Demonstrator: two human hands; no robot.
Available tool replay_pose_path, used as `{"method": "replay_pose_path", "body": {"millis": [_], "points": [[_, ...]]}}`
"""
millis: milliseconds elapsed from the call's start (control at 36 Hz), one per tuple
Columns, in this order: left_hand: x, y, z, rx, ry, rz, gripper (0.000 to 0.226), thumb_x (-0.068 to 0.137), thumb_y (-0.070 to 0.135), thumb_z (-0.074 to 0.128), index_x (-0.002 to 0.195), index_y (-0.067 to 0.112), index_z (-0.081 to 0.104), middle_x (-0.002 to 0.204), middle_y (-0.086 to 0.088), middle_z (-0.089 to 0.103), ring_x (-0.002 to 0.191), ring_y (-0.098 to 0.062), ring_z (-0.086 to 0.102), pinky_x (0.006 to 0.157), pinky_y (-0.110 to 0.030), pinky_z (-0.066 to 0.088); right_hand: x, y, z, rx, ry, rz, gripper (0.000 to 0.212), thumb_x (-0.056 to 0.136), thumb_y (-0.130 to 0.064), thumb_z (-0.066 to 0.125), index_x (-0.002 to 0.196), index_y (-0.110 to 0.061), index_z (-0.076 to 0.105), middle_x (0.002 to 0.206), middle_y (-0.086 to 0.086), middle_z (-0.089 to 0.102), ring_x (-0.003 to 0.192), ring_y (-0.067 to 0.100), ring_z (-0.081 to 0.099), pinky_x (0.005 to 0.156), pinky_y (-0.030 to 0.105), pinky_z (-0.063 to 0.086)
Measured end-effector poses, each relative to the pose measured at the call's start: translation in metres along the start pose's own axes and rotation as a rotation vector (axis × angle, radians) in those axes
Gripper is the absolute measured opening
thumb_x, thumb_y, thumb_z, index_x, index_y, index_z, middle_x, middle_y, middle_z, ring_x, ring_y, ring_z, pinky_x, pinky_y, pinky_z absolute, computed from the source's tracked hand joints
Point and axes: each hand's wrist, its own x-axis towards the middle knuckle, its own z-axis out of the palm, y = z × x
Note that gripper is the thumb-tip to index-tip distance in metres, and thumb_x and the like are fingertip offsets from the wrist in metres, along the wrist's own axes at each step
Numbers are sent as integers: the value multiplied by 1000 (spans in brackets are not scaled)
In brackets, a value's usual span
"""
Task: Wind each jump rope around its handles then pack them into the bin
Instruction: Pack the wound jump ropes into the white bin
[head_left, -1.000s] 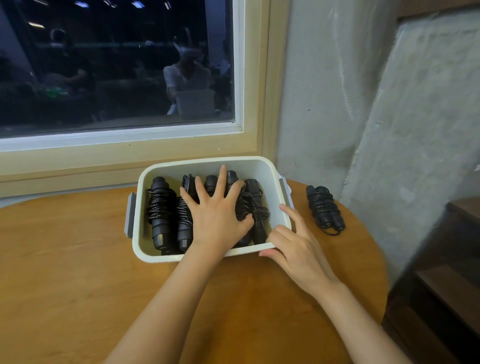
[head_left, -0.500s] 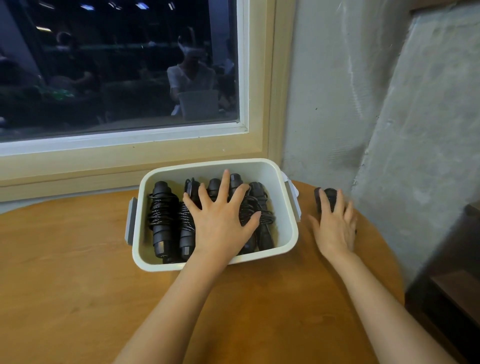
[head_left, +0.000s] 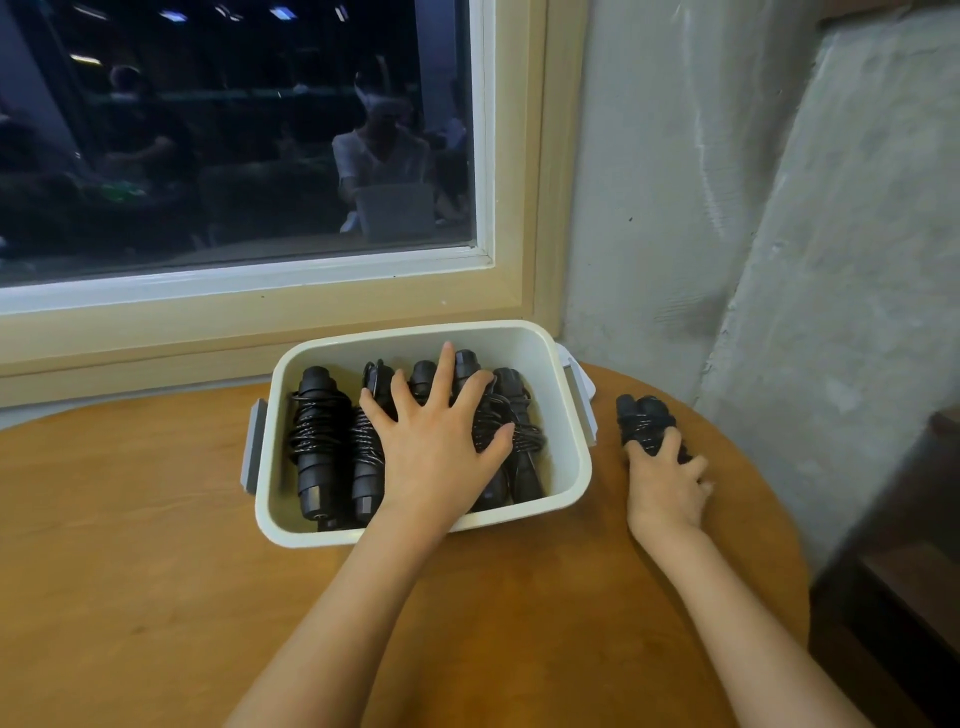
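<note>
A cream bin (head_left: 524, 332) stands on the round wooden table (head_left: 130, 545), holding several black jump ropes wound around their handles (head_left: 318, 431). My left hand (head_left: 439, 447) lies flat on the middle ropes in the bin, fingers spread, pressing them down. To the right of the bin, one more wound black jump rope (head_left: 641, 415) lies on the table. My right hand (head_left: 667, 480) has its fingers curled around that rope's near end. The ropes under my left palm are partly hidden.
The bin has grey side handles (head_left: 251, 447). A window sill and frame (head_left: 260, 322) run right behind the table. A rough concrete wall (head_left: 779, 234) rises at the right, with a dark step or shelf (head_left: 893, 597) beside the table's right edge.
My right hand left the bin's front right corner, moved right to the loose rope on the table and closed its fingers around it. My left hand stayed flat on the ropes.
</note>
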Motion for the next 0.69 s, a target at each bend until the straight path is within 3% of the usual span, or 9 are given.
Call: {"method": "replay_pose_path", "body": {"millis": [83, 139, 250, 306, 389, 500, 556, 611, 694], "points": [[-1, 1, 0, -4, 3, -2, 59, 93, 69, 33, 147, 45, 26, 166, 7, 0, 146, -45, 10, 113, -67, 2, -6, -9, -7, -2, -2, 32, 44, 97, -19, 57, 137, -30, 43, 151, 15, 21, 136, 54, 22, 112, 71, 11], [-3, 1, 0, 0, 0, 0, 60, 93, 69, 32, 147, 46, 24, 166, 7, -2, 147, -44, 8, 113, -67, 1, -7, -10, -13, 35, 55, 25, 44, 97, -30, 58, 137, -23, 40, 155, 17, 20, 143, 57, 9, 113, 71, 9], [-6, 0, -1, -2, 7, 8, 60, 93, 69, 32, 147, 46, 23, 166, 8, -3, 147, -44, 7, 113, -67, 0, 1, -5, -13, 49, 39, 11, 74, 93, -49, 61, 150, -22, 22, 160, 22, 15, 145, 47, 19, 114, 57, 25], [-7, 0, -1, 4, 4, 11, 60, 93, 70, 31, 147, 46, 23, 166, 8, -3, 147, -43, 7, 113, -67, 2, 3, 0, -10, 56, 9, 27, 85, 91, -51, 63, 154, -24, 14, 156, 20, 25, 137, 39, 33, 105, 46, 39], [-6, -2, -1, 1, 2, 9, 60, 93, 70, 31, 147, 46, 23, 166, 8, -3, 147, -43, 7, 114, -67, 2, 0, 7, -11, 97, 44, 37, 77, 92, -41, 66, 152, -25, 21, 144, 14, 42, 127, 30, 42, 84, 36, 49], [-4, -2, -1, -4, -1, 4, 60, 93, 70, 31, 147, 46, 23, 166, 8, -3, 147, -44, 7, 113, -67, 1, -6, 10, -19, 587, 44, 132, 66, 93, -25, 67, 148, -27, 31, 133, 10, 57, 115, 32, 56, 77, 39, 50], [-4, -1, 0, -10, -1, 4, 59, 93, 70, 32, 147, 46, 24, 166, 8, -3, 147, -44, 7, 113, -67, 0, -14, 8, -26, 962, 55, 119, 64, 94, -15, 64, 149, -25, 33, 138, 8, 55, 118, 30, 56, 88, 43, 50], [-4, -1, 0, -15, 3, 6, 59, 93, 69, 32, 147, 46, 25, 166, 8, -2, 146, -44, 8, 113, -67, 1, -28, 5, -39, 1236, 95, 74, 63, 96, -9, 59, 151, -25, 32, 141, 3, 50, 119, 19, 53, 97, 38, 48], [-5, -1, 0, -14, 7, 9, 59, 93, 69, 33, 147, 46, 25, 166, 7, -2, 146, -45, 8, 112, -67, 1, -48, -4, -65, 1525, 103, 32, 60, 98, -7, 54, 149, -30, 33, 129, -2, 56, 95, 1, 60, 72, 18, 49]]}}
